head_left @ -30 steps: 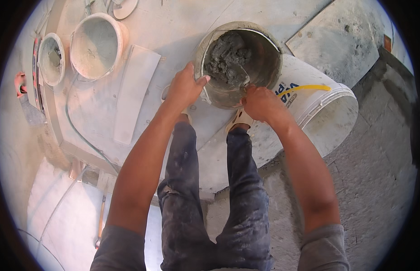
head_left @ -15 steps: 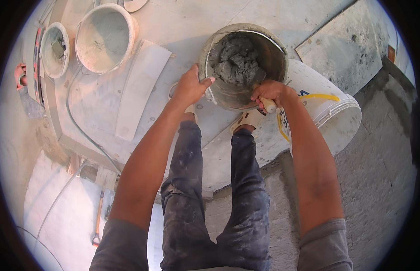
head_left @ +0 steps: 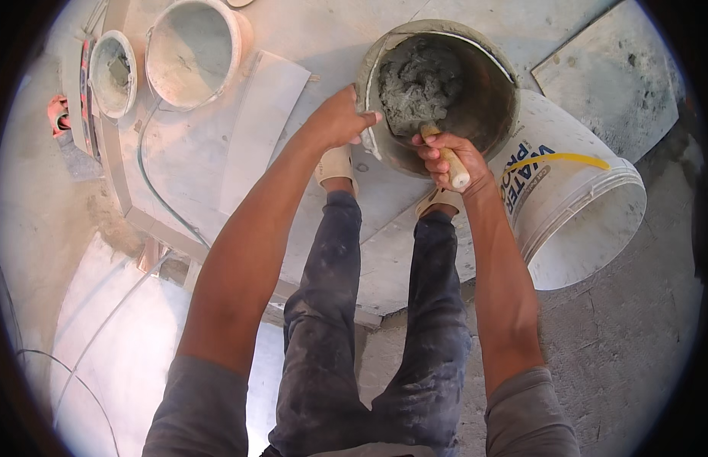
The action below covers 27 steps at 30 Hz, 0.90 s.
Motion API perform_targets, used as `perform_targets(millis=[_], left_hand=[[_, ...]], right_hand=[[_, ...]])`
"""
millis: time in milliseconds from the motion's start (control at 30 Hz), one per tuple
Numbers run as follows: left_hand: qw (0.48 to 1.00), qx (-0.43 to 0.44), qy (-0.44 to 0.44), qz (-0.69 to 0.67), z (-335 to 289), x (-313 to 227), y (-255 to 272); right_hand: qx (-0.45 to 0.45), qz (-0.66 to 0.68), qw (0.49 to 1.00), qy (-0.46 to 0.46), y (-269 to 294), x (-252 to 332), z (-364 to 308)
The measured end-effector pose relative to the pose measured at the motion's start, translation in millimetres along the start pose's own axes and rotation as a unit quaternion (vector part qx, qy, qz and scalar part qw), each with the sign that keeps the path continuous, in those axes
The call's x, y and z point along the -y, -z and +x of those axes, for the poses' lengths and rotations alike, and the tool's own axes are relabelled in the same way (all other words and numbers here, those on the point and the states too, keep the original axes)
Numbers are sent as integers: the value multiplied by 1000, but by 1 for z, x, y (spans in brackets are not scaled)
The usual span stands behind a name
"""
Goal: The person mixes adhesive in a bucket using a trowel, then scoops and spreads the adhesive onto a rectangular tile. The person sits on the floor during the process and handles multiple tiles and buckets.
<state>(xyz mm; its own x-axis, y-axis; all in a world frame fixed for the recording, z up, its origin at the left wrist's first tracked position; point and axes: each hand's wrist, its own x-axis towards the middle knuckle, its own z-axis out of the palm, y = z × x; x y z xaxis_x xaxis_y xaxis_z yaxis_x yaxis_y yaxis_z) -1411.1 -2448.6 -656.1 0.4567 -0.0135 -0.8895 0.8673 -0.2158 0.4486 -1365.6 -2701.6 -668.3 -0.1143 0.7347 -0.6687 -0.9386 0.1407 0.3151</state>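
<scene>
A bucket [head_left: 487, 99] in front of me is tilted so that its mouth faces me. Wet grey mortar [head_left: 419, 82] lies heaped toward the left side inside it. My left hand [head_left: 340, 120] grips the bucket's left rim, with the thumb pointing toward the mouth. At the lower rim, my right hand [head_left: 462, 158] is wrapped round the wooden handle of a trowel [head_left: 459, 180]. The trowel's blade cannot be made out and seems sunk in the mortar. A thin pale bail handle runs along the bucket's rim.
To the right, a large white bucket [head_left: 575, 202] with a yellow handle lies on its side. Two mortar-stained buckets, one larger [head_left: 190, 57] and one smaller [head_left: 114, 76], stand at the far left. A pale board [head_left: 266, 114] and a hose [head_left: 143, 156] lie nearer. A stained panel [head_left: 613, 84] lies far right.
My right hand has turned, bringing the trowel handle more upright, and the blade has gone from sight. The left hand stays on the rim. The whole view has shifted slightly.
</scene>
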Motion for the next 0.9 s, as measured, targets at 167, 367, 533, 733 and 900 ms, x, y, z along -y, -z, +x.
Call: perform_targets(millis=[167, 367, 533, 733, 900], left_hand=[[999, 18, -8, -39, 1, 2, -2], [997, -22, 45, 55, -14, -6, 0], [992, -51, -12, 112, 4, -2, -18], [991, -69, -56, 101, 21, 6, -33], [990, -76, -66, 103, 14, -5, -30]], right_hand=[[219, 297, 923, 111, 1, -8, 39], [291, 515, 773, 229, -3, 32, 56], [267, 410, 850, 192, 35, 54, -11], [0, -15, 997, 73, 42, 103, 8], [-246, -390, 815, 351, 16, 29, 36]])
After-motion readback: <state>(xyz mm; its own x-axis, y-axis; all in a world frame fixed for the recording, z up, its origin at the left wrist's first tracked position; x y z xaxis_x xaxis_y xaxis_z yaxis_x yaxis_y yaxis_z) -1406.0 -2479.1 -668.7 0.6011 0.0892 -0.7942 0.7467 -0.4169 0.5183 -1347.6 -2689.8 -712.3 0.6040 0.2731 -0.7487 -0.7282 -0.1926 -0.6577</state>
